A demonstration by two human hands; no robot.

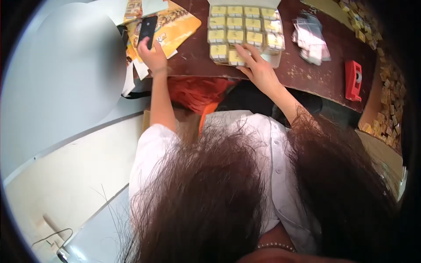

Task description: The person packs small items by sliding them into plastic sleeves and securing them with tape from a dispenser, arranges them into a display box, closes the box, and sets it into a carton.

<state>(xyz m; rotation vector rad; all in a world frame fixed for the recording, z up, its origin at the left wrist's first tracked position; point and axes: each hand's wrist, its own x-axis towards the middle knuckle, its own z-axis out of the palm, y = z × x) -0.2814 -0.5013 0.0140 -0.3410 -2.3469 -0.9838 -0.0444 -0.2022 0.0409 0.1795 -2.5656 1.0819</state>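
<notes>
While your right hand (258, 68) rests over the near edge of the shallow white carton (274, 59), its fingers spread across a small yellow-and-white box (234, 58) in the front row, with the thumb low on the near side; you cannot tell from here whether they grip that box or only touch it. The other small boxes stand in neat rows beyond your fingertips. Your left hand (153, 57) is well apart from the right, to the left of the carton, its fingers at the lower end of a black smartphone (148, 27), and whether they are closed on it cannot be told. The phone lies over an orange-yellow printed sheet (182, 25). Your right hand hides part of the front row, glare washes out the clear plastic bags (312, 40) right of the carton, and the carton's far side is cut off at the top. Your long dark hair (210, 188) covers much of your white shirt (147, 164). The dark red worktop (193, 59) looks scuffed, with a red tape dispenser (352, 81) near its right end. Past that, a heap of small boxes (389, 101) runs into the dark lens border. Below the worktop's near edge hangs crumpled red plastic (193, 92).
</notes>
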